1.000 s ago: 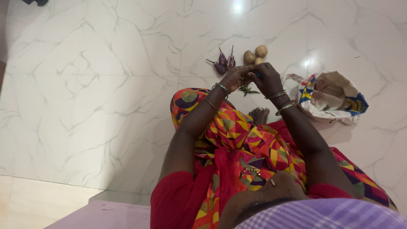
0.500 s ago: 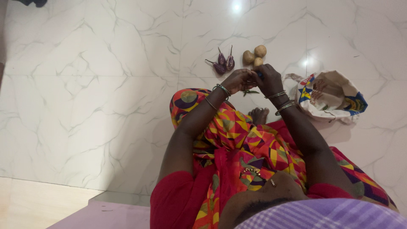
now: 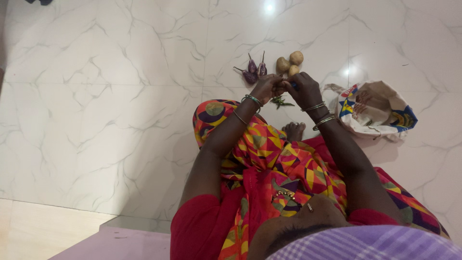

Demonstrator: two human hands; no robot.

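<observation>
A person sits on a white marble floor (image 3: 110,96), seen from above, both arms stretched forward over a bright patterned red, orange and yellow garment (image 3: 269,159). The left hand (image 3: 267,88) and right hand (image 3: 302,89) meet in front of the knees, fingers curled and pressed close together around a small item that is mostly hidden; only a sliver of blue shows at the right hand's fingertips, and what it is cannot be told. Metal bangles (image 3: 251,100) ring both wrists. Just beyond the hands lie three small purple eggplants (image 3: 255,71) and, beside them, three pale potatoes (image 3: 289,62). A few green chillies (image 3: 280,101) rest on the floor under the hands. A printed cloth bag (image 3: 375,110) lies to the right. Bare toes (image 3: 293,129) peek out below.
</observation>
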